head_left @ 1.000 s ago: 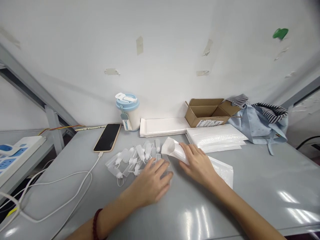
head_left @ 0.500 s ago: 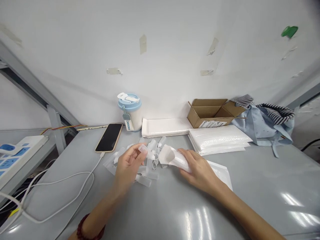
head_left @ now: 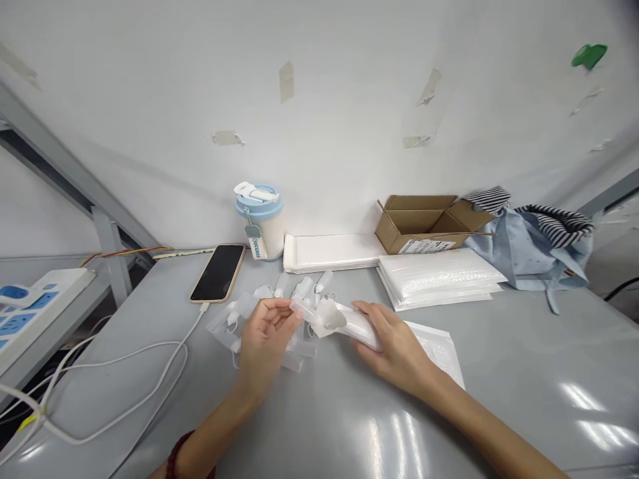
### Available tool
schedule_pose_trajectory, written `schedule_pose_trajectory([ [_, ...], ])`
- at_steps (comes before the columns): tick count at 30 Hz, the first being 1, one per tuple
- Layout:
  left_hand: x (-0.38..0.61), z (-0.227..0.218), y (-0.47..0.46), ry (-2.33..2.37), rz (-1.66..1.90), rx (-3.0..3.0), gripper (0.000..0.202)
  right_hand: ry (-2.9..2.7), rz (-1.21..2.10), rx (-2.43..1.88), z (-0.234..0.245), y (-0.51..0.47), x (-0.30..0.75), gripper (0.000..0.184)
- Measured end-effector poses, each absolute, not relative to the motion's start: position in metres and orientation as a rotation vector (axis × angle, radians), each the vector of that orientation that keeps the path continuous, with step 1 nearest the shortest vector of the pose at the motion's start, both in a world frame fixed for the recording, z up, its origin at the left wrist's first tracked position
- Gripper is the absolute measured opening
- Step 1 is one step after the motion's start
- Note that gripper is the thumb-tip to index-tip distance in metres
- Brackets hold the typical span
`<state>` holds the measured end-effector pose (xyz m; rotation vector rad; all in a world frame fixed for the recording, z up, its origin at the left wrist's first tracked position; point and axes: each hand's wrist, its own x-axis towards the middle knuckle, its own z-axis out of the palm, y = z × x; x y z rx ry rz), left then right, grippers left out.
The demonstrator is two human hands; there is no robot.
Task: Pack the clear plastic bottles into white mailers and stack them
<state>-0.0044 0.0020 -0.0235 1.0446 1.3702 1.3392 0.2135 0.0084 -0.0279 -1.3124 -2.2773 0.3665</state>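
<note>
Between the thumb and fingers of my left hand [head_left: 269, 332] is a small translucent plastic bottle [head_left: 303, 310], its far end at the mouth of a white bubble mailer [head_left: 357, 326]. My right hand [head_left: 397, 339] is wrapped round that mailer, squeezing it so the mouth gapes toward the left. The mailer's lower part shows beyond my right wrist, on the table. Several more small translucent bottles [head_left: 292, 360] with white caps and loops lie loosely around and behind my left hand, which partly hides them.
A stack of flat white mailers [head_left: 334, 253] lies along the wall, with puffier mailers [head_left: 439, 273] to its right. Behind stand an open cardboard box [head_left: 424, 226] and a blue cloth bag [head_left: 529, 246]. At left are a lidded cup [head_left: 267, 233], a phone [head_left: 218, 274] and its white cable [head_left: 174, 372].
My left hand has moved right with the small bottle, bringing it from beside the mailer to its mouth. My right hand keeps its grip on the mailer.
</note>
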Motion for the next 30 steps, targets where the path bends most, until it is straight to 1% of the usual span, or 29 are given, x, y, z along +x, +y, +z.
schedule_pose_trajectory([
  [3, -0.005, -0.023, 0.002, 1.397, 1.354, 1.029, 0.029, -2.254, 0.464, -1.328, -0.024, 0.007, 0.213, 0.048],
  [6, -0.002, -0.028, -0.001, 1.392, 1.339, 1.136, 0.022, -2.238, 0.523, -1.304, -0.020, 0.006, 0.212, 0.048],
  [10, 0.003, -0.037, -0.003, 1.348, 1.374, 1.647, 0.004, -2.218, 0.538, -1.309, -0.020, 0.006, 0.211, 0.046],
  [11, 0.003, -0.039, -0.003, 1.314, 1.395, 1.816, 0.006, -2.212, 0.541, -1.313, -0.020, 0.006, 0.211, 0.046],
  [14, 0.003, -0.040, -0.004, 1.192, 1.383, 2.186, 0.021, -2.209, 0.541, -1.302, -0.022, 0.004, 0.210, 0.046],
  [18, 0.000, -0.035, -0.011, 1.108, 1.088, 2.352, 0.029, -2.235, 0.567, -1.269, -0.023, 0.001, 0.208, 0.050],
  [20, -0.001, -0.032, -0.013, 1.109, 1.017, 2.375, 0.031, -2.254, 0.591, -1.263, -0.024, 0.000, 0.207, 0.052],
  [23, -0.006, -0.032, -0.007, 1.293, 1.119, 2.356, 0.031, -2.260, 0.572, -1.270, -0.024, 0.001, 0.207, 0.047],
  [26, -0.014, -0.040, 0.006, 1.611, 1.220, 2.347, 0.025, -2.232, 0.519, -1.285, -0.023, 0.003, 0.210, 0.041],
  [28, -0.019, -0.046, 0.014, 1.744, 1.144, 2.395, 0.024, -2.208, 0.488, -1.296, -0.023, 0.005, 0.212, 0.039],
  [30, -0.022, -0.052, 0.019, 1.775, 0.995, 2.452, 0.026, -2.193, 0.461, -1.297, -0.022, 0.007, 0.214, 0.040],
])
